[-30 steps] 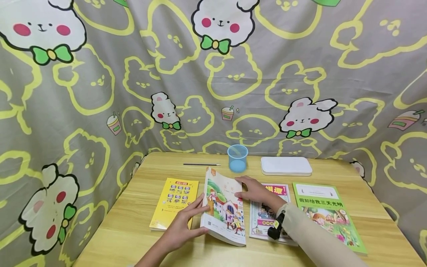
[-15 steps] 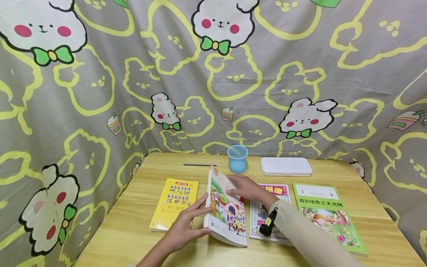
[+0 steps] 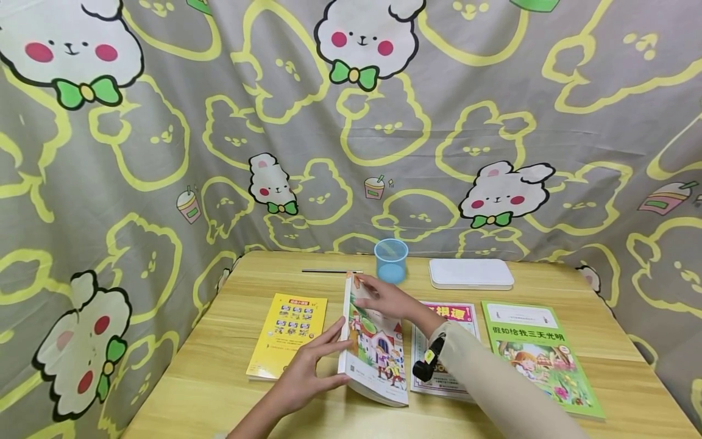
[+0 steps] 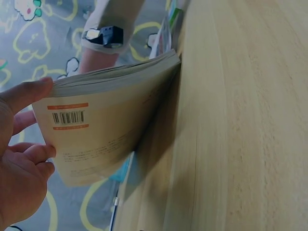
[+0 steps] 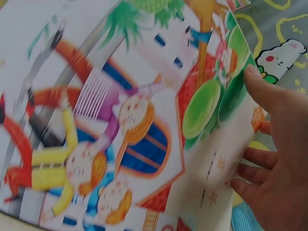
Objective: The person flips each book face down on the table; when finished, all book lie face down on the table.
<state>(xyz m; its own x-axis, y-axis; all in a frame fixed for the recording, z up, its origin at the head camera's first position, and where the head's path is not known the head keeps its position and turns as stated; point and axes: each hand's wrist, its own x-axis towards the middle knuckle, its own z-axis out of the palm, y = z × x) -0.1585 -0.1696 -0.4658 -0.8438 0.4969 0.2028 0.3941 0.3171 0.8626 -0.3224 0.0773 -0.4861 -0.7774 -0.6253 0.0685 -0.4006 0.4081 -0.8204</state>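
A thick paperback book [image 3: 378, 353] with an illustrated cover stands tilted at the middle of the table, its spine raised to the left. My left hand [image 3: 307, 373] grips it along the spine, thumb near the lower end and fingers spread above. The left wrist view shows its back cover [image 4: 96, 137] with a barcode, and the opposite edge low by the wood. At the top end my right hand [image 3: 386, 299] pinches the book. Its thumb [image 5: 262, 89] lies on the front cover in the right wrist view, while the other fingers curl at the top edge.
On the wooden table [image 3: 192, 378], a yellow book [image 3: 287, 335] lies left, a pink-bordered book [image 3: 439, 381] partly under the right forearm, and a green book [image 3: 548, 360] right. Behind are a thin black stick [image 3: 329, 271], a blue cup [image 3: 391, 265] and a white case [image 3: 470, 273].
My right hand has slid leftward along the book's top end toward the spine. The book has tipped up more steeply, its spine shifting slightly right. My left hand has followed the spine slightly rightward.
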